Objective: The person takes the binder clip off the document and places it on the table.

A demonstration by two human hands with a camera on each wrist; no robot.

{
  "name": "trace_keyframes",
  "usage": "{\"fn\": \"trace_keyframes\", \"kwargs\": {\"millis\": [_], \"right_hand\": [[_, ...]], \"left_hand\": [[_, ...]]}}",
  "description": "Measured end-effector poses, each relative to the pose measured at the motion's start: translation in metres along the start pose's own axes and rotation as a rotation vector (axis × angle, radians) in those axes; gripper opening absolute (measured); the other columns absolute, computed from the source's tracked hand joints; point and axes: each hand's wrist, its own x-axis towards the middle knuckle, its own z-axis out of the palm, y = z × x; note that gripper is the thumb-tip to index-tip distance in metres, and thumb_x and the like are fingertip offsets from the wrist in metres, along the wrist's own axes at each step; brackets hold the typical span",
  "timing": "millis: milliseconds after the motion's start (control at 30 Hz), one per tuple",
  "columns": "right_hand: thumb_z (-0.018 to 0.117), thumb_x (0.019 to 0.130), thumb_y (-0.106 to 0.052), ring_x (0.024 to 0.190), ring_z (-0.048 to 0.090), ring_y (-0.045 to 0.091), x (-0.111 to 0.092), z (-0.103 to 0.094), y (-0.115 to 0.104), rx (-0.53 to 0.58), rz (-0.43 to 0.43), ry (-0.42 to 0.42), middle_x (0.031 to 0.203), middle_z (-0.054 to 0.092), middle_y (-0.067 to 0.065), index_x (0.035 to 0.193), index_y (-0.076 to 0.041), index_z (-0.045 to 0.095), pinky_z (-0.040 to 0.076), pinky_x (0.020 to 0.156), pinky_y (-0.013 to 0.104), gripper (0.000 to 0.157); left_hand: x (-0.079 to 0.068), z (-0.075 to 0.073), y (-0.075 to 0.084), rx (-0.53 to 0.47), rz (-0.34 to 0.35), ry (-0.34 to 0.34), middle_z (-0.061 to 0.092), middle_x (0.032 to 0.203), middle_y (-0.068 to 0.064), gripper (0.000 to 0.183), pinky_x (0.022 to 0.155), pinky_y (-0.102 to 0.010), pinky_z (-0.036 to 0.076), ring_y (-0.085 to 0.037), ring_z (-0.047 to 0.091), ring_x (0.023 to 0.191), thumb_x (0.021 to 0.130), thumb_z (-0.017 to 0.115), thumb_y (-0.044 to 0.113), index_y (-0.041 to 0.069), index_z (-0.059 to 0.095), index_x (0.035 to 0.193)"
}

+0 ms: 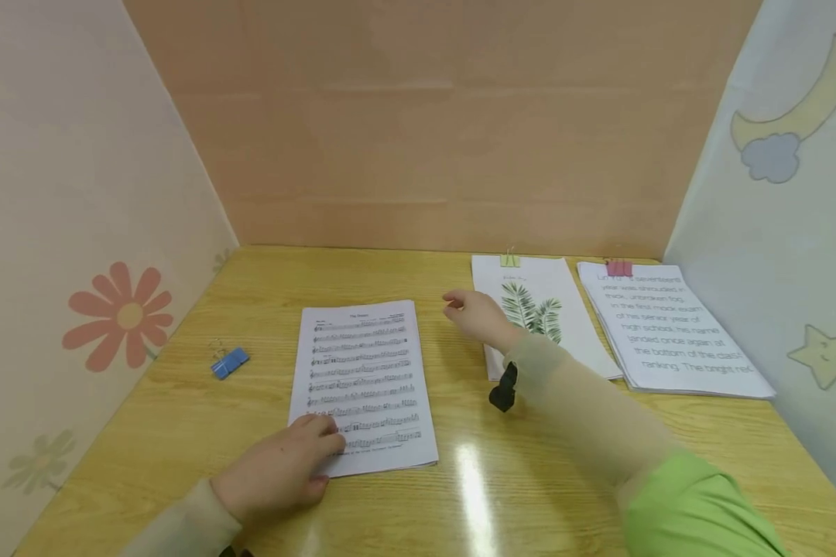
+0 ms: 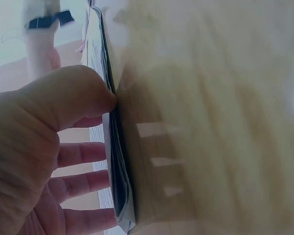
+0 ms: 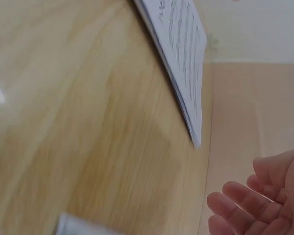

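The left hand (image 1: 282, 464) rests at the near left corner of a stack of sheet music (image 1: 362, 379). Its fingers lie on the printed top page. In the left wrist view, the thumb (image 2: 83, 93) touches the edge of the stack. The right hand (image 1: 482, 316) hovers over the gap between the sheet music and a clipped stack with a leaf picture (image 1: 585, 333), its fingers loosely bent and nothing between them. From the right wrist view, that hand (image 3: 259, 200) appears apart from the sheet music (image 3: 181, 54).
A blue binder clip (image 1: 230, 362) lies on the wooden table (image 1: 251, 418) at left. A green binder clip (image 1: 510, 261) holds the leaf-picture stack. A red binder clip (image 1: 619, 268) holds the text stack (image 1: 676, 333) at right. Upright panels bound the back and sides.
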Motion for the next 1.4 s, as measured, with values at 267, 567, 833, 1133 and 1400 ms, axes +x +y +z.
{"fn": "trace_keyframes", "kwargs": {"millis": [267,567,833,1133,1400], "right_hand": [[0.049,0.101,-0.025,0.117,0.052,0.036,-0.006,-0.044,0.057,0.095,0.121,0.101,0.131,0.053,0.021,0.141,-0.002,0.044,0.043,0.095,0.048,0.046],[0.046,0.101,-0.022,0.129,0.038,0.044,-0.016,-0.087,0.123,0.209,0.280,0.199,0.143,0.037,0.029,0.146,0.005,0.031,0.034,0.104,0.054,0.054],[0.045,0.101,-0.023,0.133,0.031,0.047,-0.019,-0.101,0.152,0.141,0.320,0.229,0.145,0.032,0.032,0.145,0.009,0.028,0.026,0.108,0.054,0.057],[0.048,0.098,-0.023,0.133,0.029,0.049,-0.012,-0.099,0.173,0.077,0.356,0.218,0.143,0.031,0.036,0.144,0.013,0.026,0.023,0.109,0.055,0.062],[0.050,0.098,-0.028,0.139,0.015,0.049,0.000,-0.097,0.185,0.069,0.402,0.136,0.151,0.019,0.032,0.149,0.007,0.016,0.014,0.111,0.059,0.071]], "left_hand": [[0.006,-0.001,-0.024,0.007,-0.075,-0.014,0.050,0.102,0.007,0.032,0.080,-0.033,0.047,-0.013,0.046,0.090,0.074,0.073,0.020,0.017,0.065,0.105],[0.010,-0.003,-0.051,0.011,-0.097,0.003,0.053,0.105,0.004,0.035,0.085,-0.038,0.047,-0.017,0.050,0.095,0.072,0.074,0.019,0.015,0.066,0.106],[0.011,-0.008,-0.069,0.000,-0.146,0.000,0.055,0.108,0.001,0.036,0.085,-0.041,0.047,-0.018,0.052,0.096,0.073,0.075,0.020,0.013,0.066,0.107],[0.010,-0.007,-0.090,-0.022,-0.181,0.003,0.056,0.107,0.001,0.036,0.083,-0.042,0.047,-0.018,0.053,0.095,0.073,0.077,0.021,0.013,0.066,0.106],[0.011,-0.011,-0.103,0.010,-0.243,0.004,0.057,0.109,0.000,0.037,0.085,-0.042,0.047,-0.019,0.055,0.098,0.073,0.075,0.021,0.013,0.066,0.108]]}}
